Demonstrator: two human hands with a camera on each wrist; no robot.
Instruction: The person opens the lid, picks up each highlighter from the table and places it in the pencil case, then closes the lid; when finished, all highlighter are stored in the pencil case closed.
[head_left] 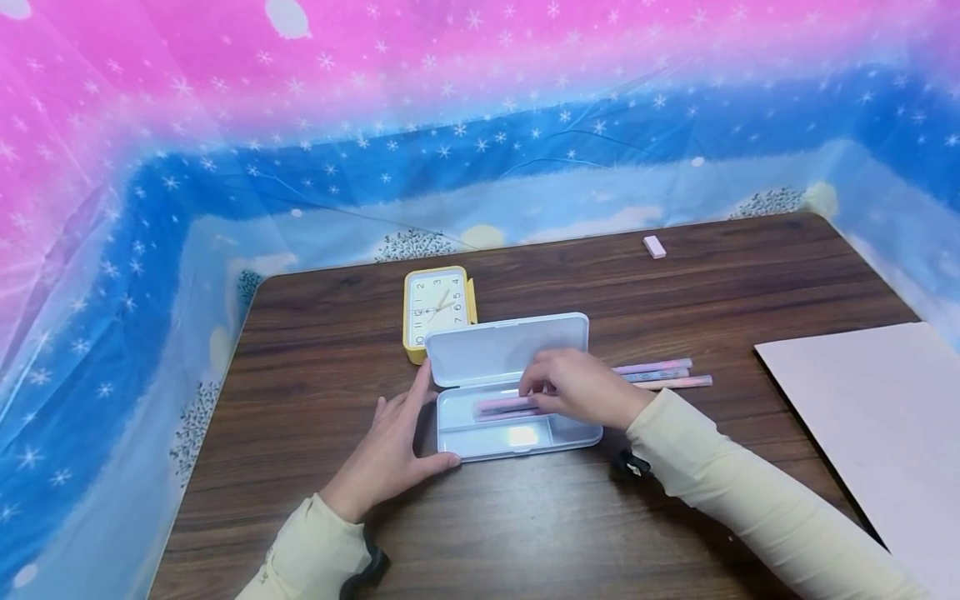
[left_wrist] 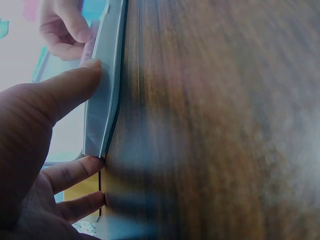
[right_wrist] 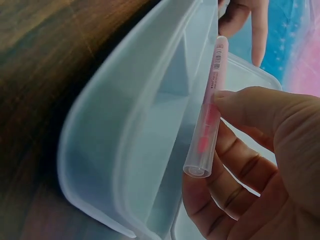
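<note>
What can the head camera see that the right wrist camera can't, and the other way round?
Only the head view shows the yellow clock, pink block, pale board and three loose pens. Only the right wrist view shows the barcode on the pink pen. Both show the pencil case, that pen, right hand and left hand.

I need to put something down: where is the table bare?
Left of the yellow clock, and between the eraser and loose pens. The pencil case is crowded: clock behind, left hand at its side, right hand over it.
</note>
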